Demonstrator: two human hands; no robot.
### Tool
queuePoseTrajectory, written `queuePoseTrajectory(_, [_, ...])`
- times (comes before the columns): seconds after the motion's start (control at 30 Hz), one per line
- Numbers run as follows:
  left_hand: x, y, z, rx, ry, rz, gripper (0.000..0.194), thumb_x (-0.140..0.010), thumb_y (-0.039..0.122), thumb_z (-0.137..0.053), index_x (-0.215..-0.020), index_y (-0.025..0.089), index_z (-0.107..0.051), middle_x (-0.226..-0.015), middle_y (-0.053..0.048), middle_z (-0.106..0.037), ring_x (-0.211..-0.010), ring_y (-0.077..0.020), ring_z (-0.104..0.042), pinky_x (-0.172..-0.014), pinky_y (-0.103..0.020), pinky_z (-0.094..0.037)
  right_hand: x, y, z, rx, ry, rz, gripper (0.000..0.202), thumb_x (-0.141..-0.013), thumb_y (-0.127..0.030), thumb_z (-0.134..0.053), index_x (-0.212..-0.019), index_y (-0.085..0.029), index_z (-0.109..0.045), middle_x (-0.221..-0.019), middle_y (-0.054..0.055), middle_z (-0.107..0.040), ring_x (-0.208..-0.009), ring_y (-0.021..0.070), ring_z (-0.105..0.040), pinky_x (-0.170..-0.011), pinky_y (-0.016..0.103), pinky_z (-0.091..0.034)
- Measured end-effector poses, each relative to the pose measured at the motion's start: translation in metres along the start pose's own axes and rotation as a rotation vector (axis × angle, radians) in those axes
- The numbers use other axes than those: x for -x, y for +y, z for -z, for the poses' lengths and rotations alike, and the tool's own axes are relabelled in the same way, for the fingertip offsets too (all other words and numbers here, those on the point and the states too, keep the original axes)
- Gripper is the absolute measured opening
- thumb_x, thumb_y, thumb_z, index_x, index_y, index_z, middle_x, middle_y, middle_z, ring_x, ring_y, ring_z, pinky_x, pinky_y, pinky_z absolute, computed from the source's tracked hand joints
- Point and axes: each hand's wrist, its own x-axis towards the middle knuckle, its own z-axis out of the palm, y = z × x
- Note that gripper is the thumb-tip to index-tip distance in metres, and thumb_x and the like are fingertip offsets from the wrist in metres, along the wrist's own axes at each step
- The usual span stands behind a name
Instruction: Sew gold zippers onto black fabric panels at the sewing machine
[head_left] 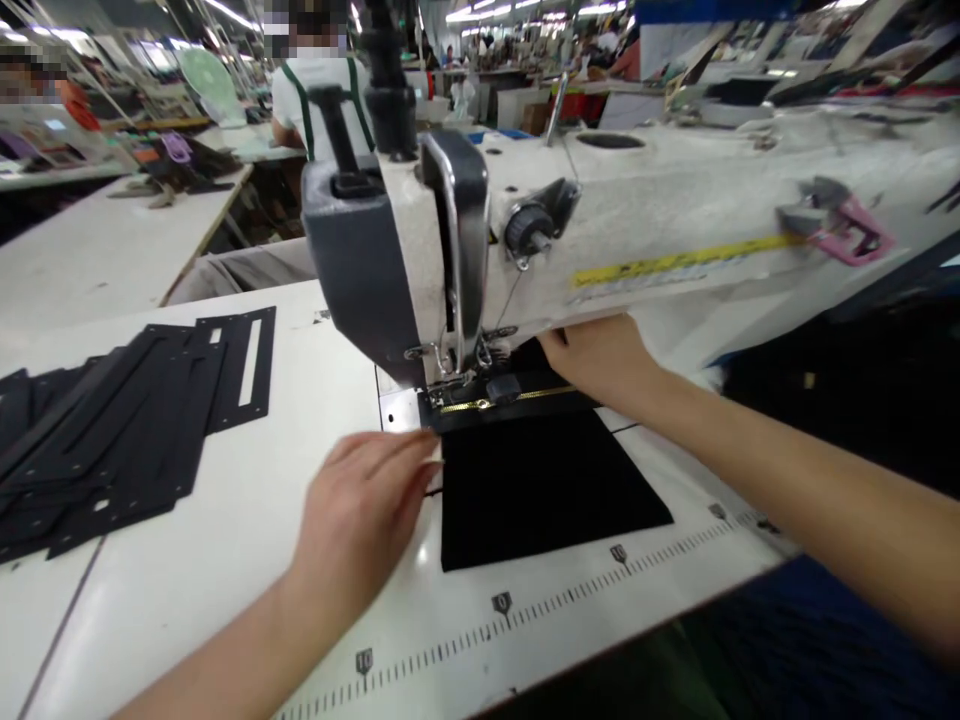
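A black fabric panel (547, 490) lies flat on the white machine bed, with a gold-toothed zipper (536, 395) along its far edge. The zipper runs beneath the presser foot of a sewing machine (442, 270). My left hand (367, 500) is at the panel's left edge near the zipper end, its fingers pinched together on the fabric corner. Under the machine arm, my right hand (600, 360) bends over the black material at the zipper's right end. Its fingertips are partly hidden there, but the fingers look closed on the fabric.
Black cut pieces (135, 430) with slots and holes are piled at the left. A ruler scale (501, 603) runs along the table's front edge. Pink-handled snips (847, 220) rest against the machine arm. A person (322, 90) works beyond the machine.
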Motion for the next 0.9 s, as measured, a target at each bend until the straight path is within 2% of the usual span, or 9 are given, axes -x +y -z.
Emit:
queuePoseTrajectory(0.03, [0.001,-0.011,0.001,-0.094,-0.001,0.01,0.02,-0.083,0.02,-0.052,-0.101,0.016,-0.06,-0.101,-0.01,-0.066,-0.091,-0.0232,-0.063,-0.083,-0.044,-0.048,0.01,-0.01,0.002,0.014,-0.015,0.025,0.025,-0.088,-0.024,-0.044,-0.076,-0.012,-0.062,-0.077,0.007,-0.062,-0.077,0.0206,-0.058,-0.07,0.036,-0.047])
queuePoseTrajectory(0.1, [0.0,-0.025,-0.004,-0.168,-0.036,-0.017,0.019,-0.084,0.02,-0.05,-0.098,0.016,-0.062,-0.102,-0.011,-0.066,-0.096,-0.0251,-0.061,-0.091,-0.05,-0.042,0.03,-0.033,0.0,0.011,-0.083,0.131,0.026,-0.088,-0.021,-0.043,-0.074,-0.013,-0.063,-0.076,0.008,-0.064,-0.079,0.0214,-0.058,-0.072,0.036,-0.047])
queuePoseTrajectory(0.17, [-0.001,-0.032,-0.014,-0.168,-0.051,-0.052,0.018,-0.085,0.016,-0.047,-0.092,0.015,-0.063,-0.1,-0.01,-0.066,-0.097,-0.0238,-0.061,-0.094,-0.05,-0.04,0.044,-0.052,-0.01,-0.018,-0.131,0.23,0.025,-0.089,-0.017,-0.04,-0.094,-0.011,-0.063,-0.096,0.011,-0.065,-0.097,0.0227,-0.055,-0.084,0.037,-0.045])
queuePoseTrajectory(0.23, [-0.003,-0.033,-0.021,-0.15,-0.044,-0.071,0.019,-0.084,0.014,-0.046,-0.09,0.014,-0.064,-0.1,-0.011,-0.067,-0.097,-0.0228,-0.061,-0.094,-0.048,-0.04,0.048,-0.06,-0.024,-0.045,-0.181,0.273,0.028,-0.088,-0.014,-0.04,-0.107,-0.006,-0.059,-0.11,0.014,-0.06,-0.109,0.0228,-0.05,-0.095,0.038,-0.04])
queuePoseTrajectory(0.3, [-0.003,-0.034,-0.025,-0.118,-0.042,-0.09,0.02,-0.084,0.013,-0.046,-0.091,0.014,-0.064,-0.1,-0.011,-0.067,-0.098,-0.0223,-0.061,-0.094,-0.046,-0.042,0.046,-0.059,-0.035,-0.077,-0.218,0.291,0.029,-0.087,-0.012,-0.04,-0.109,-0.006,-0.057,-0.113,0.014,-0.059,-0.112,0.022,-0.049,-0.099,0.038,-0.037])
queuePoseTrajectory(0.4, [-0.003,-0.035,-0.025,-0.075,-0.033,-0.113,0.021,-0.083,0.011,-0.045,-0.09,0.014,-0.064,-0.099,-0.01,-0.067,-0.098,-0.0211,-0.061,-0.092,-0.043,-0.045,0.039,-0.049,-0.042,-0.131,-0.225,0.336,0.03,-0.086,-0.01,-0.038,-0.107,-0.012,-0.059,-0.114,0.009,-0.06,-0.112,0.0205,-0.05,-0.099,0.038,-0.039])
queuePoseTrajectory(0.67, [-0.007,-0.036,-0.024,-0.116,-0.088,-0.202,0.023,-0.083,0.009,-0.04,-0.09,0.012,-0.062,-0.103,-0.014,-0.065,-0.1,-0.0215,-0.06,-0.092,-0.042,-0.045,0.036,-0.044,-0.039,-0.151,-0.217,0.389,0.028,-0.084,-0.008,-0.04,-0.104,-0.011,-0.061,-0.112,0.009,-0.06,-0.11,0.0193,-0.052,-0.094,0.032,-0.043])
queuePoseTrajectory(0.9, [-0.012,-0.042,-0.026,-0.184,-0.063,-0.22,0.023,-0.083,0.009,-0.04,-0.087,0.011,-0.063,-0.098,-0.014,-0.066,-0.093,-0.0236,-0.063,-0.086,-0.042,-0.048,0.029,-0.044,-0.04,-0.122,-0.214,0.393,0.028,-0.083,-0.006,-0.041,-0.105,-0.009,-0.059,-0.109,0.011,-0.061,-0.104,0.0192,-0.055,-0.092,0.031,-0.043])
